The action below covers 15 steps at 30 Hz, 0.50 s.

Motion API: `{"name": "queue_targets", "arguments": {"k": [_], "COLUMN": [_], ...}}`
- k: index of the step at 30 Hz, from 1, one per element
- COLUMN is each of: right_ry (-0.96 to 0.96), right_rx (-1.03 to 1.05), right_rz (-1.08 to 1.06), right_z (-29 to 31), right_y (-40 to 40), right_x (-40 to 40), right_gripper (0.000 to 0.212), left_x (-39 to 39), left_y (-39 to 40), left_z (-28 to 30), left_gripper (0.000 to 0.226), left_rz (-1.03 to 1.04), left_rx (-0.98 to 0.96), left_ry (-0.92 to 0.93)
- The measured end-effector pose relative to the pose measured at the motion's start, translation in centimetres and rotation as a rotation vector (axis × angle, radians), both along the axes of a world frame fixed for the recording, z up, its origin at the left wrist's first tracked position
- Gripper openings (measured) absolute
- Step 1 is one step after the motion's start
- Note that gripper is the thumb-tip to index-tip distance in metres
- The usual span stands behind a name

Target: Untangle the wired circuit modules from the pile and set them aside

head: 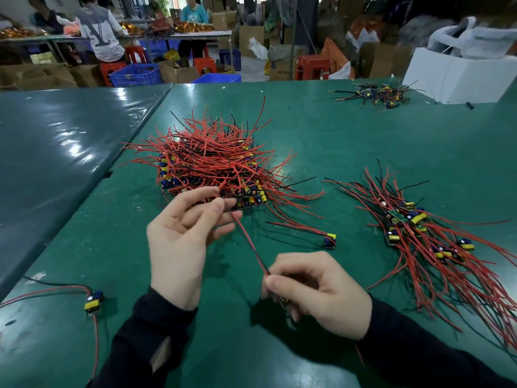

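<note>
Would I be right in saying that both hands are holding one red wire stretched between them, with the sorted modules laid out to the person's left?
Not quite: the head view shows the sorted modules on the person's right. The left hand and right hand do hold one red wire between them.

the table [335, 130] has a smooth green cover w/ a soft sheen, and the sheet [70, 130] beside it is glossier, prob. plastic film, w/ bright glare patches. the wires [212, 152] in the pile wear matt red and black plastic insulation; the sleeves [145, 340] look like matt black cloth.
</note>
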State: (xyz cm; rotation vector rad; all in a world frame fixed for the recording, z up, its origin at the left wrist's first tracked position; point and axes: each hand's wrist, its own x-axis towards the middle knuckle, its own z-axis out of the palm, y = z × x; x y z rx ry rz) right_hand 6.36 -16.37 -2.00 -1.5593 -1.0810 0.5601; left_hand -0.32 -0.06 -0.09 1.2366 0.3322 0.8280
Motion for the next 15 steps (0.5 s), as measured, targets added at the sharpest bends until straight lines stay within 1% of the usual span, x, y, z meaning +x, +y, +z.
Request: {"name": "queue_targets", "arguments": {"k": [1,2,4,6,8,10,13,15], "right_ry": [0.146,0.241,0.337,0.375,0.408,0.474,0.589,0.650], "right_rx": [0.012,0.022,0.037,0.054,0.049,0.043,0.042,0.049], "right_rz": [-0.010,-0.025,-0.043,-0.034,-0.015,0.030,0.156,0.218], "right_z": [0.2,0.2,0.4,0.5,0.7,0.8,0.8,0.9], "right_y": [0.0,0.1,0.2,0.2,0.3,0.3,0.2,0.1], "right_x": [0.1,0.1,0.3,0.6,0.7,0.8,0.9,0.9], "right_gripper": [0.019,0.020,0.020,0.020,0.021,0.022,0.023,0.022], "left_x": [-0.1,-0.2,-0.3,-0.4,-0.4,-0.3,-0.4,-0.5], "left_y": [-0.1,-0.1,-0.4,-0.8,-1.0,-1.0,-1.4,-1.5], "left_z": [0.0,0.0,-0.2,-0.4,-0.5,-0.6,-0.2,-0.2], "left_gripper": [0.024,0.034,0.043,0.042,0.037,0.034,0.027,0.021], "left_rz": [-0.097,-0.187,-0.356,-0.490,-0.536,-0.572,-0.700,-0.742], "left_rx": [-0.068,-0.096,-0.046,0.014,0.010,-0.022,-0.096,-0.132], "left_ry": [0.023,0.068,0.190,0.284,0.305,0.308,0.310,0.306]}}
